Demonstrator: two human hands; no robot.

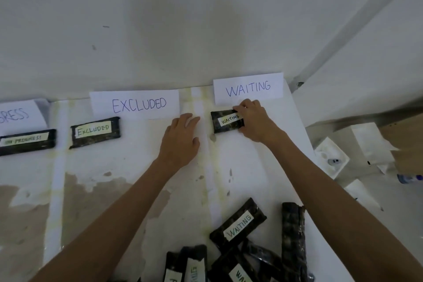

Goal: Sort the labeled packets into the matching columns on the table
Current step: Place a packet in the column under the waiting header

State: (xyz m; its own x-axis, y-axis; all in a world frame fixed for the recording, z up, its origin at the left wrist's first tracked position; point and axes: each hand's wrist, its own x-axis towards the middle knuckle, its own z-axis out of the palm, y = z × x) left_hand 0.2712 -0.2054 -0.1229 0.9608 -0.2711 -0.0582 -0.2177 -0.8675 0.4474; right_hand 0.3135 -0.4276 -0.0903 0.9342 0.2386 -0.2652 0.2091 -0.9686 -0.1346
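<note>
My right hand (254, 121) grips the right end of a dark packet labelled WAITING (225, 121), which lies flat just below the WAITING sign (248, 88). My left hand (182, 138) rests flat on the table between the columns, fingers apart, holding nothing. A packet labelled EXCLUDED (95, 131) lies below the EXCLUDED sign (135, 104). An IN PROGRESS packet (27, 141) lies under a partly cut-off sign (19, 114) at far left. Several unsorted packets (242, 247) are heaped at the near right, one showing a WAITING label.
The white table (128, 178) is stained and marked with pale tape strips between columns. A white wall stands right behind the signs. Past the table's right edge lie white boxes (332, 157), papers and a bottle (409, 178) lower down.
</note>
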